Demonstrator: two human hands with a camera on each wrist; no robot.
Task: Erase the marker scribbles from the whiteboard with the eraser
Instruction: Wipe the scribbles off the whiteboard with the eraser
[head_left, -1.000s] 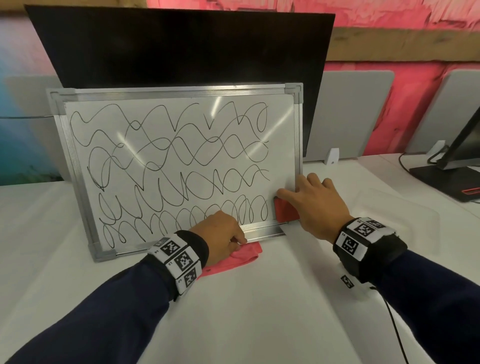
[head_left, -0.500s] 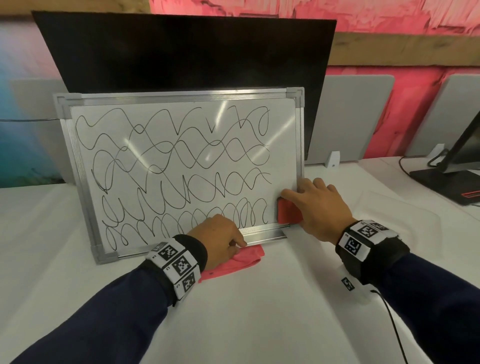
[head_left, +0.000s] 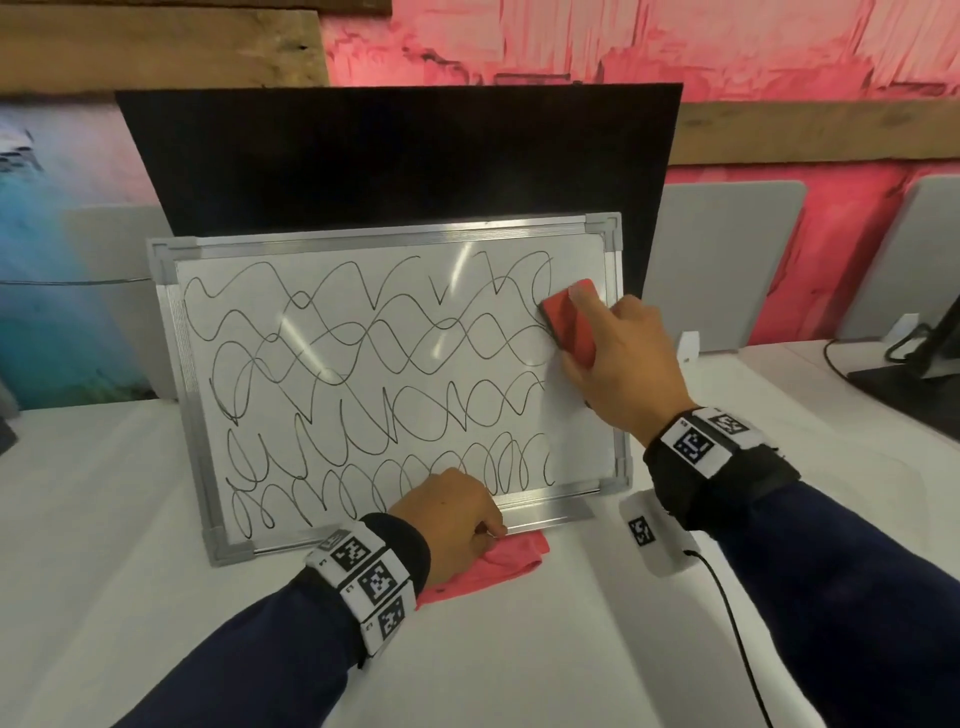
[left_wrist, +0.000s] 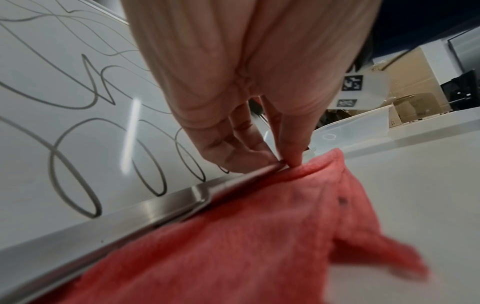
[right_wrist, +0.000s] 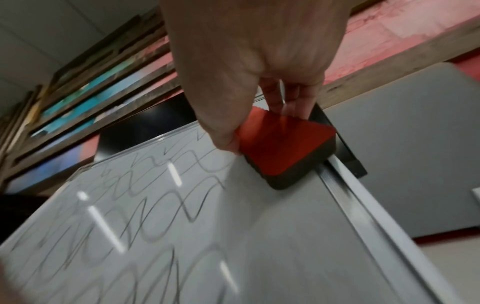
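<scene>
The right hand (head_left: 621, 358) grips the eraser (head_left: 569, 322) against the whiteboard (head_left: 363, 374) near its upper right corner. The left hand (head_left: 449, 514) pinches the whiteboard's bottom tray (left_wrist: 161, 207), above a pink cloth (head_left: 498, 564).

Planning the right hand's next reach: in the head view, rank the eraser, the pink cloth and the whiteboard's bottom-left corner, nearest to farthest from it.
1. eraser: gripped in the right hand, upper right of the whiteboard.
2. pink cloth: under the left hand, below the tray.
3. bottom-left corner: far left.

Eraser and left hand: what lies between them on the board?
In the head view, unerased scribbles on the whiteboard between the eraser and the left hand.
</scene>
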